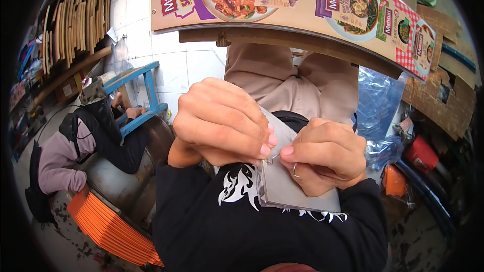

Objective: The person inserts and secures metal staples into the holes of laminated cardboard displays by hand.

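Observation:
A thin grey board (297, 189), its edge wrapped in clear plastic, rests against the front of my black shirt. My left hand (224, 123) is closed over the board's upper left side, thumb and fingertips pinched at its edge. Close by, my right hand (327, 153) pinches a thin bent metal wire (296, 171) whose curved end sticks out below the fingers. The fingertips of both hands nearly meet at a small shiny bit of metal at the board's edge. What lies under the left fingertips is hidden.
A table edge carries a printed sheet (297, 0) with food pictures above my knees. At left, another person (65, 146) crouches near a blue frame (148, 90) and a stack of orange sheets (111, 226). Cardboard pieces (75, 15) and clear plastic (378, 100) lie around.

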Action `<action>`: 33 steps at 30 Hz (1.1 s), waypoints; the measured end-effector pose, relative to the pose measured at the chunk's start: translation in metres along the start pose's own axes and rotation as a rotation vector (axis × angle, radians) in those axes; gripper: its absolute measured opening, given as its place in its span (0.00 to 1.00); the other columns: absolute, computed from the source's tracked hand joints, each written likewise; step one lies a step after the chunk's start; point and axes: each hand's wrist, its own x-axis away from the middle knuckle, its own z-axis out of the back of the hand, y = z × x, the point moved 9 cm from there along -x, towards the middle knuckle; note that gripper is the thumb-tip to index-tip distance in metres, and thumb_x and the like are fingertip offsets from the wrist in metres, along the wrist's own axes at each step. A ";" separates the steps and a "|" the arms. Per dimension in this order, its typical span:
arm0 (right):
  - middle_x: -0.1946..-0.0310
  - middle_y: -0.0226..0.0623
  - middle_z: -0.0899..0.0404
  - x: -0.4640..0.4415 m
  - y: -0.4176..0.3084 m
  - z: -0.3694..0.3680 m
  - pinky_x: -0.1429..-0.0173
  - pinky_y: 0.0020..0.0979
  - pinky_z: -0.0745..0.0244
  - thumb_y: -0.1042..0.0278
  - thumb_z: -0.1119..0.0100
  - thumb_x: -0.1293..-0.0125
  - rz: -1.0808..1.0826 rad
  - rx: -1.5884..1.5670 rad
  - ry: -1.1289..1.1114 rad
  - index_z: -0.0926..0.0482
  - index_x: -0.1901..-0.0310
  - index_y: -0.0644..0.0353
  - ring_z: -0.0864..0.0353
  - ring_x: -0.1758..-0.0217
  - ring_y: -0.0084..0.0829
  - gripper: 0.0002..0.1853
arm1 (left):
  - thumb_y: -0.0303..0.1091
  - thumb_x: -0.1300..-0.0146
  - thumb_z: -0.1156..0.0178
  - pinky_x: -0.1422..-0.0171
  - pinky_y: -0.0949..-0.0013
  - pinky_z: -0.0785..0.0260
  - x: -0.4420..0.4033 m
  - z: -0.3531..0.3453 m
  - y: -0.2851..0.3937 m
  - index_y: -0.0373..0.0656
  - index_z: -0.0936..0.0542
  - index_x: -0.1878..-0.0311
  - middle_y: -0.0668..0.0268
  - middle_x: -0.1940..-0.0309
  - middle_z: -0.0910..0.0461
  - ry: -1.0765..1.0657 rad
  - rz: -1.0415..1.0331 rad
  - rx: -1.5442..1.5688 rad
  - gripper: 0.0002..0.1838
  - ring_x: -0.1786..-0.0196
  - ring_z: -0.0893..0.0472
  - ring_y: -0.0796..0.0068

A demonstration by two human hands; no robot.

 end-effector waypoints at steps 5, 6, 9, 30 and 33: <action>0.77 0.35 0.22 0.000 -0.001 -0.002 0.79 0.24 0.33 0.89 0.32 0.60 -0.010 0.019 -0.028 0.16 0.64 0.68 0.24 0.81 0.26 0.16 | 0.25 0.43 0.39 0.65 0.66 0.19 -0.001 -0.001 0.001 0.35 0.16 0.66 0.54 0.69 0.14 -0.018 -0.018 -0.007 0.05 0.70 0.13 0.63; 0.77 0.35 0.22 0.000 -0.002 -0.001 0.79 0.24 0.33 0.89 0.32 0.60 -0.009 0.019 -0.028 0.16 0.64 0.68 0.24 0.81 0.26 0.16 | 0.25 0.43 0.39 0.65 0.66 0.19 -0.001 -0.001 0.001 0.35 0.16 0.67 0.55 0.70 0.14 -0.025 -0.029 -0.008 0.05 0.70 0.13 0.63; 0.76 0.35 0.22 0.000 -0.002 -0.002 0.78 0.25 0.32 0.89 0.32 0.60 -0.023 0.058 -0.040 0.16 0.64 0.68 0.24 0.81 0.26 0.17 | 0.25 0.43 0.38 0.65 0.66 0.19 -0.002 -0.002 0.003 0.35 0.16 0.68 0.56 0.70 0.14 -0.028 -0.034 -0.014 0.04 0.70 0.14 0.63; 0.75 0.35 0.22 0.003 -0.006 -0.001 0.79 0.24 0.32 0.87 0.30 0.58 0.049 0.056 -0.047 0.15 0.63 0.67 0.25 0.81 0.26 0.16 | 0.26 0.46 0.31 0.65 0.68 0.19 0.000 -0.004 0.000 0.38 0.15 0.67 0.59 0.71 0.14 0.053 0.031 -0.015 0.04 0.70 0.14 0.66; 0.74 0.34 0.21 0.003 -0.009 0.000 0.78 0.24 0.31 0.86 0.30 0.57 0.070 0.081 -0.035 0.15 0.62 0.66 0.24 0.80 0.26 0.17 | 0.25 0.45 0.31 0.67 0.68 0.20 0.001 -0.004 0.000 0.38 0.15 0.68 0.59 0.71 0.14 0.057 0.028 -0.014 0.03 0.71 0.14 0.66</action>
